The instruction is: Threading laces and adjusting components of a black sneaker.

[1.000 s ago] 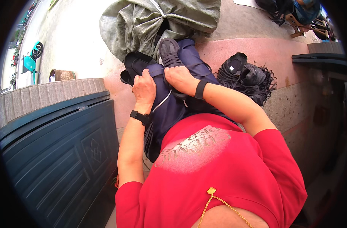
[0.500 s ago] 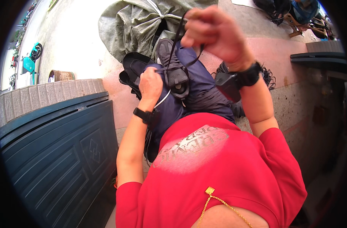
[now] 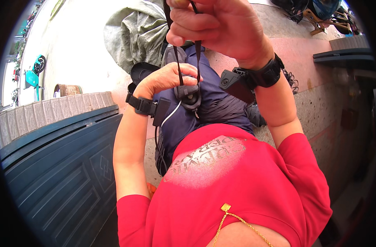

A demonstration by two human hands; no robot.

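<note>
A dark grey sneaker [image 3: 180, 91] lies on my lap over the navy trousers, partly covered by my left hand [image 3: 171, 77]. That hand reaches across the shoe, its fingers curled around the lower part of a black shoelace [image 3: 198, 57]. Higher up and nearer the camera, my right hand [image 3: 221, 29] is closed on the same lace. Two taut strands run between the hands; the lace's upper end is cut off by the picture's top edge. Beside my left wrist, a second dark shoe [image 3: 142, 71] rests partly hidden.
A grey-green woven sack [image 3: 130, 37] stands beyond my knees. To the left is a dark blue panelled door [image 3: 64, 177], with a brown bucket [image 3: 67, 89] beyond it. A bundle of black laces [image 3: 293, 83] lies on the floor at the right. A wooden-legged seat [image 3: 315, 22] stands at the far right.
My right hand has come closer to the camera, drawing the lace up taut. My left hand has shifted right across the shoe, its fingers now at the strands.
</note>
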